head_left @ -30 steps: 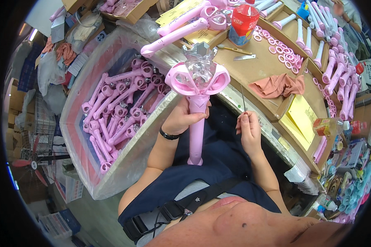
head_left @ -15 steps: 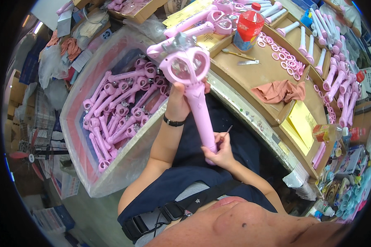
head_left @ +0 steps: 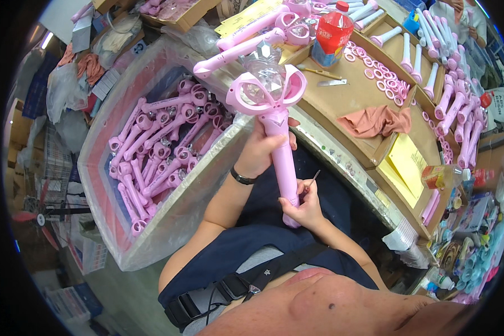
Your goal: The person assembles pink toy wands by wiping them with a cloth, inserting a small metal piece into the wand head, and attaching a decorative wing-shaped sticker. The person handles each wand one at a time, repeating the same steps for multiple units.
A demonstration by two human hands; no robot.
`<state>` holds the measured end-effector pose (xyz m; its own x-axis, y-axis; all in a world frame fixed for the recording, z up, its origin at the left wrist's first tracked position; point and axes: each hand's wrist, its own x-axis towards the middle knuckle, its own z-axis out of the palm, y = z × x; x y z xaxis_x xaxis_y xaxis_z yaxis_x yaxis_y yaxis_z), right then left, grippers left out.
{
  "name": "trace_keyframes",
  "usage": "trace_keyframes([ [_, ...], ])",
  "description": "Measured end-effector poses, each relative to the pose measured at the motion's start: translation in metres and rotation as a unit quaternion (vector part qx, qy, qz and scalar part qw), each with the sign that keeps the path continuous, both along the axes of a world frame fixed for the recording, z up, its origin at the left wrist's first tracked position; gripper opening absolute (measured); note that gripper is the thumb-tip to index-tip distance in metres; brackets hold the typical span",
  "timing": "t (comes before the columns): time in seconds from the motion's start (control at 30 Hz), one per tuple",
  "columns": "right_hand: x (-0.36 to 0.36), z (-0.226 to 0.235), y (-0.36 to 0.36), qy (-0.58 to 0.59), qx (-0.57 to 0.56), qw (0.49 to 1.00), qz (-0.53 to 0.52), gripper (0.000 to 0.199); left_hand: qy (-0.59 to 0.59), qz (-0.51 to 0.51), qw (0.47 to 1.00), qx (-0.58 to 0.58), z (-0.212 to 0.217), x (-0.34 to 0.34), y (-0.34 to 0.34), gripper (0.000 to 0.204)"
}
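Observation:
A pink toy wand point(head_left: 283, 162) stands almost upright before me, its clear faceted head point(head_left: 261, 78) framed by pink loops. My left hand point(head_left: 260, 150) is wrapped round the upper handle, just under the loops. Lower down, my right hand point(head_left: 303, 206) grips the handle near its bottom end. A thin dark rod-like tool point(head_left: 315, 178) sticks up from the fingers of that same hand; its kind is not clear. Behind the wand's head, more pink wands point(head_left: 241, 51) lie at the table's edge.
A plastic-lined bin point(head_left: 117, 246) on the left holds many similar wands. To the right, cardboard trays point(head_left: 325, 103) carry pink rings point(head_left: 383, 75), a brownish-pink cloth point(head_left: 375, 120), yellow paper point(head_left: 403, 168) and a red-capped bottle point(head_left: 331, 36). White-and-pink handles point(head_left: 456, 106) are piled farther right.
The wand has turned in my hands, so its loops now spread apart with the clear head between them. My left hand has shifted slightly down and right on the handle.

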<state>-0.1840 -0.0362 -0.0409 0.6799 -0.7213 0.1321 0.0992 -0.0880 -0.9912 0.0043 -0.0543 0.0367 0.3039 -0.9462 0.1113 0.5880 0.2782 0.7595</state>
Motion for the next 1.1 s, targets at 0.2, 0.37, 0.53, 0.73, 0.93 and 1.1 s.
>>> trace_keyframes([
  [0.2, -0.013, 0.014, -0.013, -0.092, 0.266, 0.950, 0.138, 0.045, -0.068, 0.133, 0.988, -0.037, 0.003, 0.025, -0.010, 0.063],
  [0.37, -0.019, 0.023, -0.021, -0.120, 0.401, 0.891, 0.173, 0.049, -0.236, 0.199, 0.951, 0.028, 0.000, 0.035, -0.011, 0.073],
  [0.53, -0.018, 0.017, -0.018, -0.196, 0.482, 0.830, 0.201, 0.045, -0.210, 0.191, 0.959, 0.024, -0.008, 0.035, -0.008, 0.070],
  [0.73, -0.022, 0.034, -0.032, -0.225, 0.503, 0.796, 0.252, 0.044, -0.067, 0.099, 0.990, -0.072, -0.005, 0.042, 0.000, 0.057],
  [0.93, -0.018, 0.053, -0.041, 0.228, -0.156, 0.960, -0.046, 0.040, -0.201, 0.314, 0.927, 0.050, -0.002, 0.038, -0.002, 0.047],
  [1.1, -0.015, 0.048, -0.030, 0.232, -0.293, 0.926, -0.054, 0.037, -0.339, 0.323, 0.881, 0.069, -0.008, 0.033, -0.011, 0.054],
])
